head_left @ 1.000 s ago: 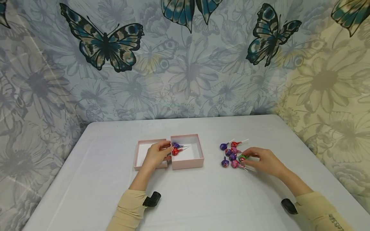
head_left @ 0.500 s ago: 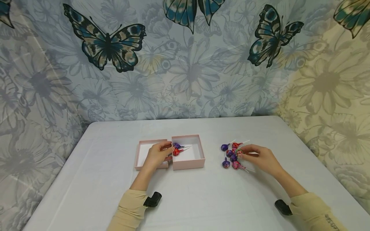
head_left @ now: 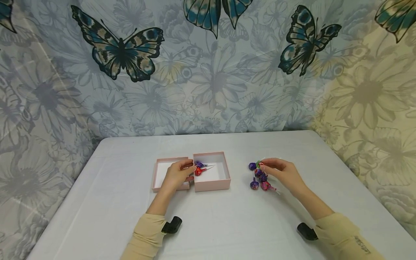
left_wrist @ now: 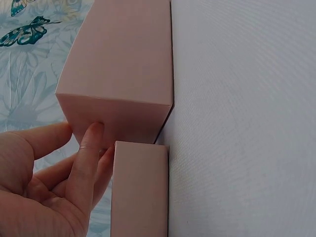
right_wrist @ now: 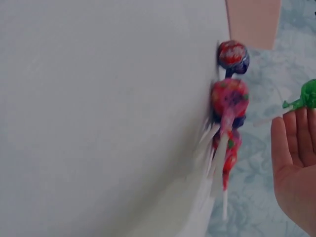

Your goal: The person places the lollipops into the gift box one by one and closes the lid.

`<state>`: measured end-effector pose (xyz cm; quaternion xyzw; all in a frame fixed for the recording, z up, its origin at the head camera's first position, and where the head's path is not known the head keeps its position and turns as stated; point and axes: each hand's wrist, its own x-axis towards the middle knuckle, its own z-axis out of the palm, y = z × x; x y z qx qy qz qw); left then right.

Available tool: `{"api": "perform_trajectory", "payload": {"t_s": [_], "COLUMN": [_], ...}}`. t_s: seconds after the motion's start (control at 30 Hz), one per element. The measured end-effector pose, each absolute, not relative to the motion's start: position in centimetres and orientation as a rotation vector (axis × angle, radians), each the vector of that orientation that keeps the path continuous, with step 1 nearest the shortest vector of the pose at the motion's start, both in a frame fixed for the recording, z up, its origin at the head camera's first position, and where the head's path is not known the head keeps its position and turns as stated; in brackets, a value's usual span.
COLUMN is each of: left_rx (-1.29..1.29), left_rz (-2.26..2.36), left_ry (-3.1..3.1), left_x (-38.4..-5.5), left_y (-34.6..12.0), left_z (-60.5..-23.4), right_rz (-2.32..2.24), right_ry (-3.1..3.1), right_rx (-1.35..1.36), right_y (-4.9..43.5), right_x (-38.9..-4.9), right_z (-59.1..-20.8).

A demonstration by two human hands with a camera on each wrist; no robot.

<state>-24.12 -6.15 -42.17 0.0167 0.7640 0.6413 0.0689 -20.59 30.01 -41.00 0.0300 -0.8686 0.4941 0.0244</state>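
Observation:
My left hand [head_left: 178,174] reaches between two pink boxes, its fingertips against the near end wall of the deeper pink box [left_wrist: 116,116]. Two lollipops, one purple [head_left: 199,164] and one red [head_left: 198,171], lie inside that box at its left side. My right hand [head_left: 283,174] pinches a green-wrapped lollipop [right_wrist: 309,94] above the back of a lollipop pile; its white stick [right_wrist: 269,120] points away from the ball in the right wrist view. Beneath and in front of the hand are purple lollipops [head_left: 254,185] and a pink lollipop [head_left: 265,186].
A shallower pink box part [head_left: 156,176], like a lid, stands left of the deeper box and is partly hidden by my left hand. The white table [head_left: 214,220] carries everything. A butterfly-and-flower-patterned backdrop [head_left: 214,108] rises behind the table's back edge.
My right hand has lifted the green lollipop from the pile's right side and moved it left and toward the back. The left hand has stayed at the box.

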Motion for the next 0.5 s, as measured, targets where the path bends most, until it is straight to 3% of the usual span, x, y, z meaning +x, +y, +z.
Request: {"api": "perform_trajectory", "payload": {"t_s": [0.5], "left_rx": [0.056], "left_rz": [1.935], "left_ry": [2.304], "left_x": [-24.1], "left_y": [-6.2], "left_z": [-42.1], "right_rz": [1.883], "right_ry": [-2.533], "right_rx": [0.092], "right_y": [26.0], "right_x": [-21.5], "right_z": [-39.3]}}
